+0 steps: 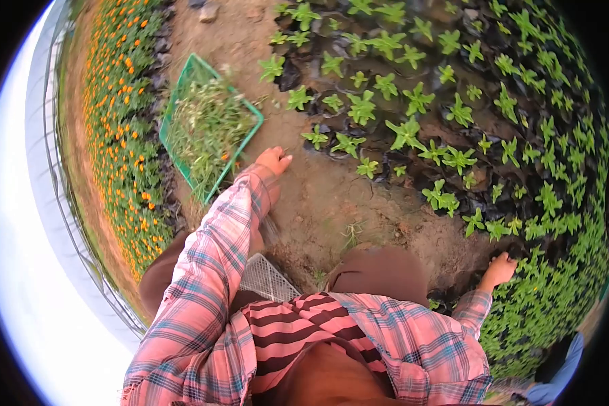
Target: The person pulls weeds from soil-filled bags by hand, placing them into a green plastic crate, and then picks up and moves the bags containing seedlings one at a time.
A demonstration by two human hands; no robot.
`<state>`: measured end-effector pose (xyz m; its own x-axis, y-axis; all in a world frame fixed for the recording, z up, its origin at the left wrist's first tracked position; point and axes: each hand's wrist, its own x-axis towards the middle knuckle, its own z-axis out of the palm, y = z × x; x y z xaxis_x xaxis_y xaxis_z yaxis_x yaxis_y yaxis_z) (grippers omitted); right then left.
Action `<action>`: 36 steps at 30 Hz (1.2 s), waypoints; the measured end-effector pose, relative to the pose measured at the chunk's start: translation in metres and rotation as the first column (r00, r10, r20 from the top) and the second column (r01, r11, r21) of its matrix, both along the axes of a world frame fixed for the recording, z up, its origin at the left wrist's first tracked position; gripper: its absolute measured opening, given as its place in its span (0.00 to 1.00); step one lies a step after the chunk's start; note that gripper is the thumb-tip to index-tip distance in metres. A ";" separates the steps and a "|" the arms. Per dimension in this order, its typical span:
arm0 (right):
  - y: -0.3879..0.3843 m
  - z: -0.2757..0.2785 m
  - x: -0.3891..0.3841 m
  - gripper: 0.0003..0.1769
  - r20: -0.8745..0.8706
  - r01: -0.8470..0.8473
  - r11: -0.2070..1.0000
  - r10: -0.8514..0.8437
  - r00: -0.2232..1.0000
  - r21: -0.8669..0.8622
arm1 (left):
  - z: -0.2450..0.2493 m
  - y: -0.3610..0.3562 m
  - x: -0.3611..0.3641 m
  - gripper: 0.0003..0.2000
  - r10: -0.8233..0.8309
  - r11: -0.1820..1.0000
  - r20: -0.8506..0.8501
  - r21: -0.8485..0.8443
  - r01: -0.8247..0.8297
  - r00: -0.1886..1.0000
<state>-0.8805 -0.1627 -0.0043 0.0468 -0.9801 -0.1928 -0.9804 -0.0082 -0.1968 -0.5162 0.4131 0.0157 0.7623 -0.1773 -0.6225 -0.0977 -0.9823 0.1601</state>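
Note:
My left hand [274, 162] reaches forward over the bare soil, just right of a green plastic crate [252, 132]. Its fingers are curled in, and whatever they may hold does not show. Pulled weeds [206, 122], green and partly dried, are heaped in that crate. Out to the side, my right hand [499, 269] is closed at the edge of the bed of seedlings [457, 159], close to the black plastic bags. Its fingertips are partly hidden, so I cannot make out what is between them.
Orange flowers [125, 135] grow in a dense strip at left. A grey plastic crate [267, 279] is under me, between my legs. Small weeds [352, 232] stand in the soil path [318, 196]. Another person's blue-clad limb [561, 372] shows at lower right.

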 end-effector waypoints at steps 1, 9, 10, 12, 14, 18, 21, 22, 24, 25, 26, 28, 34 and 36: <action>-0.001 -0.001 0.000 0.15 0.018 0.008 1.000 -0.007 1.000 -0.005 | 0.001 0.009 0.008 0.19 -0.020 1.000 0.006 0.004 0.020 1.000; 0.004 -0.010 -0.015 0.16 0.047 -0.085 0.994 0.088 0.995 -0.071 | 0.034 0.074 0.073 0.19 -0.140 0.978 -0.086 0.146 0.151 0.986; 0.006 -0.008 -0.015 0.16 0.081 -0.063 0.996 0.068 0.994 -0.057 | 0.041 0.082 0.083 0.19 -0.203 0.958 -0.115 0.184 0.221 0.972; -0.001 -0.020 -0.017 0.16 0.078 -0.088 0.991 0.096 0.992 -0.104 | 0.054 0.103 0.112 0.18 -0.218 0.955 -0.084 0.185 0.230 0.972; 0.001 -0.016 -0.027 0.16 0.170 -0.047 0.999 0.049 0.984 -0.016 | 0.052 0.131 0.134 0.17 -0.245 0.951 -0.059 0.180 0.252 0.968; 0.057 0.019 -0.012 0.11 0.495 -0.022 0.999 -0.005 0.869 0.050 | 0.061 0.131 0.111 0.17 0.115 0.991 -0.228 -0.047 -0.129 0.967; 0.133 0.064 0.035 0.13 0.630 -0.157 0.923 -0.109 0.769 0.351 | 0.048 0.120 0.043 0.23 0.033 0.962 -0.607 -0.196 -0.190 0.794; 0.163 0.094 0.064 0.14 0.628 -0.265 0.844 -0.105 0.771 0.467 | 0.035 0.116 0.031 0.23 0.014 0.957 -0.624 -0.218 -0.191 0.781; 0.212 0.124 0.112 0.10 0.651 -0.466 0.670 -0.034 0.758 0.578 | 0.000 0.107 0.006 0.32 -0.399 0.902 -0.282 0.047 0.428 0.872; 0.232 0.133 0.134 0.08 0.631 -0.535 0.564 0.033 0.775 0.629 | -0.020 0.103 0.007 0.44 -0.216 0.960 -0.318 0.102 0.260 0.923; 0.260 0.159 0.165 0.07 0.597 -0.565 0.491 0.109 0.795 0.663 | -0.027 0.095 0.009 0.44 -0.227 0.963 -0.330 0.066 0.263 0.916; 0.301 0.173 0.209 0.07 0.613 -0.651 0.333 0.224 0.758 0.682 | -0.022 0.085 0.012 0.48 0.026 0.984 -0.256 0.179 0.021 0.966; 0.416 0.156 0.316 0.07 0.643 -0.741 0.335 0.367 0.672 0.583 | -0.031 0.069 0.011 0.54 0.158 0.933 -0.245 0.354 -0.063 0.957; 0.438 0.102 0.334 0.07 0.682 -0.855 0.461 0.547 0.486 0.238 | -0.039 0.069 0.010 0.54 0.164 0.914 -0.220 0.401 -0.064 0.962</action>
